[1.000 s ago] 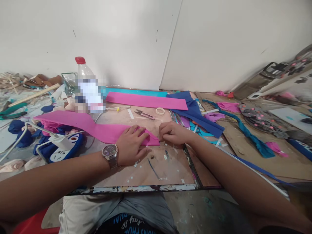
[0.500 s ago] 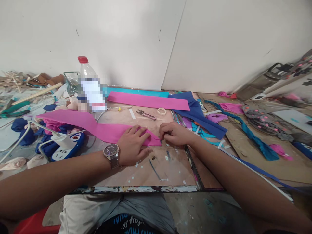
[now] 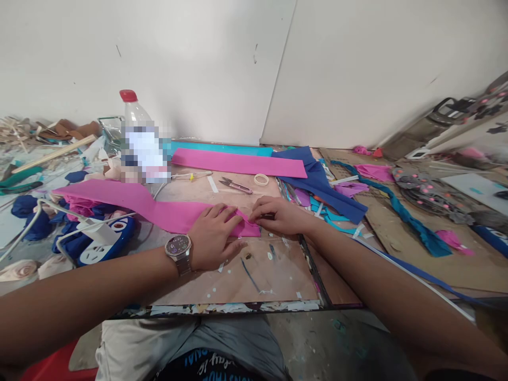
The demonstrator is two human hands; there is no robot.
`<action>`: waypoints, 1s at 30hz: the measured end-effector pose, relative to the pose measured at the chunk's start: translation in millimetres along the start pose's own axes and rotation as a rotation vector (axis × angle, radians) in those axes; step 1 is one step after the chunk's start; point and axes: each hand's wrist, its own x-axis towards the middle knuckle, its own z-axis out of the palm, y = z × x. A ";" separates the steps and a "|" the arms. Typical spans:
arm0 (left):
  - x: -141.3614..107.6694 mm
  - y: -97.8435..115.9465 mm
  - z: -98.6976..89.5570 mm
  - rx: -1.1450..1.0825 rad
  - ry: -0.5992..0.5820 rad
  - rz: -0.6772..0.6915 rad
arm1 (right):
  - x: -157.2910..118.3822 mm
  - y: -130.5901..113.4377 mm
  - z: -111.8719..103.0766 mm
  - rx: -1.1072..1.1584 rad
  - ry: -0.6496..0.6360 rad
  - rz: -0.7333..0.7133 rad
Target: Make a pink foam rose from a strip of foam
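A long pink fabric strip runs from the left heap across the table, its right end folded over at a slant. My left hand, with a watch on the wrist, lies flat on it with fingers spread. My right hand pinches the folded edge at the strip's right end, thumb and fingers together. Behind my hands lie small thread snips and a cream ring of tape. Another pink strip stretches across the back over turquoise and dark blue fabric.
At the left are a bottle with a red cap, a blue and white power strip with white cables, and fabric scraps. A twisted teal strip lies on cardboard at the right. The table's front edge is worn.
My right hand has moved slightly left onto the folded corner and now pinches it. My left hand stays flat on the strip. The whole view has shifted slightly.
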 end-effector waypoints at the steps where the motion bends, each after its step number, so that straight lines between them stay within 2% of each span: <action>1: 0.0 -0.1 0.4 0.001 0.002 0.000 | -0.1 0.2 0.2 0.001 -0.003 0.001; 15: -0.5 -0.4 1.9 0.002 0.005 0.002 | 0.7 -4.0 2.0 0.017 -0.011 0.083; 22: -0.1 1.2 0.3 -0.003 0.015 -0.002 | 0.9 -9.8 3.2 0.132 0.015 0.127; 28: -0.7 0.4 -0.4 0.000 0.014 -0.010 | 2.2 -15.2 4.7 0.240 0.033 0.284; 30: -0.6 0.0 -0.4 -0.007 0.014 -0.011 | 2.4 -15.9 6.0 0.255 0.025 0.292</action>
